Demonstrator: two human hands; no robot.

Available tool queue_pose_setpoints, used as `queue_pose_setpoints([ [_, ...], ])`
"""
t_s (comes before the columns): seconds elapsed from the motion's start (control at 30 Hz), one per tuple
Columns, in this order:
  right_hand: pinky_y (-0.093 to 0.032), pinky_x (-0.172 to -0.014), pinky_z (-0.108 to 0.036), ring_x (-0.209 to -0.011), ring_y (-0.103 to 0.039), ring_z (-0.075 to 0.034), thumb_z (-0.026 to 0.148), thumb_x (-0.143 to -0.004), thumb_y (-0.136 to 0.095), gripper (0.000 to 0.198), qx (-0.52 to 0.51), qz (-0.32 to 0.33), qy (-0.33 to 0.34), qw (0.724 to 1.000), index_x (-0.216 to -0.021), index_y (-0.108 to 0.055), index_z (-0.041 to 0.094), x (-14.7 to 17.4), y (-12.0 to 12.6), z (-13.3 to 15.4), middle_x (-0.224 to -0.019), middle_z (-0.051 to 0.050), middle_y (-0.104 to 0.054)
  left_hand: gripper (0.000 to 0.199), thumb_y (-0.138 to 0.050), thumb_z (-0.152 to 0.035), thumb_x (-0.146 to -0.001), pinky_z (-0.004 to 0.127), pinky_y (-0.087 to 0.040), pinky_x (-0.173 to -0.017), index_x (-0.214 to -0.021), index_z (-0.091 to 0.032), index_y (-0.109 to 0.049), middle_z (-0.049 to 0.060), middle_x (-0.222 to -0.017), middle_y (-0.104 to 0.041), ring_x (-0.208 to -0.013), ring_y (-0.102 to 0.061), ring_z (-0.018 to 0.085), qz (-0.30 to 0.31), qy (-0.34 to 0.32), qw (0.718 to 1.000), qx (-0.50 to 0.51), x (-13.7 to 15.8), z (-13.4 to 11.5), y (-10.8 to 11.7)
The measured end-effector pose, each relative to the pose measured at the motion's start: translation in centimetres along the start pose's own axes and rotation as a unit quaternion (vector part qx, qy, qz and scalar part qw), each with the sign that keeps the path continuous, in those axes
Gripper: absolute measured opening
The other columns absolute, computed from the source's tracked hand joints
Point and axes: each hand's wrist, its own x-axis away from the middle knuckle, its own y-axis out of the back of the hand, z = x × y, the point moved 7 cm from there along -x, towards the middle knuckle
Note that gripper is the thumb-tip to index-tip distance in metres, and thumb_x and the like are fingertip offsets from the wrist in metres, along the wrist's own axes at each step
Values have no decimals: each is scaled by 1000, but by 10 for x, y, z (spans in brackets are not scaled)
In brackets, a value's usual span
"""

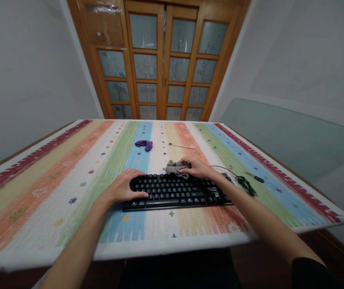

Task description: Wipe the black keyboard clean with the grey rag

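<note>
A black keyboard (172, 192) lies flat near the front edge of the table, its long side facing me. My left hand (126, 186) grips its left end, with the thumb resting on the keys and the fingers along the back edge. A crumpled grey cloth (174, 167) is bunched in my right hand (196, 167), at the keyboard's back edge right of its middle. My right forearm crosses over the keyboard's right end and hides part of it. The keyboard's black cable (245, 185) lies coiled to the right.
A purple cloth (144, 145) lies beyond the keyboard, left of a thin toothbrush-like stick (184, 146). Right of the cable is a slim tool with a dark handle (259, 179). A striped tablecloth (78, 176) covers the table. Wooden glass-paned doors (163, 60) stand behind.
</note>
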Motion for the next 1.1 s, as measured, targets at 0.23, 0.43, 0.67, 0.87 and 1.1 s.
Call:
queue_pose_setpoints([
  [0.23,-47,-78,-29,-87,-65,-23,15,-84,-76,16,20,-25,-18,999,-99,-72,17,9,-14,-8,-93,-6,-72,58,-80,-64,-74,54,-51,-103,-115,-26,-69,9,-119,-73,-114,-67,33,4,-2,1000,-8,0,0,0],
  [0.43,-45,-78,-29,-87,-65,-23,14,-87,-75,9,69,-64,-27,995,-94,-70,16,3,-10,-13,-92,-7,-72,62,-79,-68,-73,55,-51,-104,-116,-24,-69,10,-120,-72,-115,-67,34,12,4,1000,-8,-1,3,-1],
  [0.67,-46,-78,-28,-88,-66,-22,19,-89,-74,12,12,-22,0,1000,-101,-70,17,18,13,-22,-95,-4,-72,62,-77,-70,-74,57,-50,-105,-117,-25,-69,10,-121,-72,-115,-67,34,11,-2,1000,-12,-1,4,-1],
  [0.87,-46,-79,-28,-90,-66,-23,10,-81,-76,21,34,-3,-17,999,-100,-69,17,27,3,-27,-94,-5,-72,62,-78,-70,-74,57,-50,-105,-117,-26,-69,9,-121,-72,-115,-67,34,7,-4,1000,-16,0,5,-2],
  [1.1,-41,-71,-27,-84,-65,-23,11,-83,-75,13,98,-24,-66,993,-90,-67,18,16,-2,-25,-88,-5,-72,59,-78,-68,-74,57,-51,-104,-116,-27,-69,8,-120,-73,-113,-67,33,6,-6,1000,-14,-1,2,-1],
])
